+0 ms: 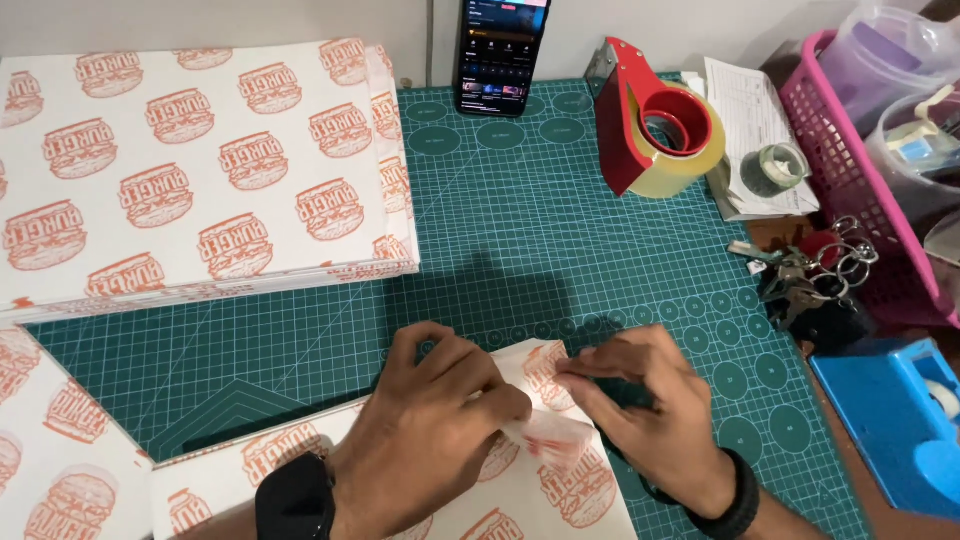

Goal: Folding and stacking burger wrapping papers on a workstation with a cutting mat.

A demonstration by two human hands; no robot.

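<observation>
**Printed wrap sheet being folded at its top corner, both hands engaged**

Item in hand: a white paper sheet [520, 490] printed with orange burger motifs, lying flat on the green cutting mat [520, 230] at the near edge of the view. Its upper corner is being turned over and creased.

Left hand [430, 430]: lying across the sheet, fingers curled down and closed on the folded corner, seemingly pinning the paper so it is not sliding while the crease is being set. A dark watch is sitting on that wrist.

Right hand [650, 410]: coming in from the right, thumb and forefinger pinched together on the edge of the same fold, the remaining fingers bent loosely. A black band is circling that wrist. The two hands are almost touching over the corner.

Surrounding stock:
- Stack of matching printed sheets [190, 160], sitting far left on the mat, well apart from the fold.
- More of the same paper [60, 450], lying at the near left, just beside the working sheet.
- Phone [503, 50], propped upright against the wall, screen lit.
- Red tape dispenser [650, 120] with a clear roll, standing right of centre.
- Paper slips and a small tape roll [775, 165], resting beside the dispenser.
- Bunch of keys [810, 275], lying at the mat's right edge.
- Pink basket [850, 180], holding bagged items.
- Blue dispenser [890, 420], sitting near right.

Obstructions: nothing is lying on the sheet itself; the keys and the blue dispenser are crowding the right side, near the right forearm.
</observation>
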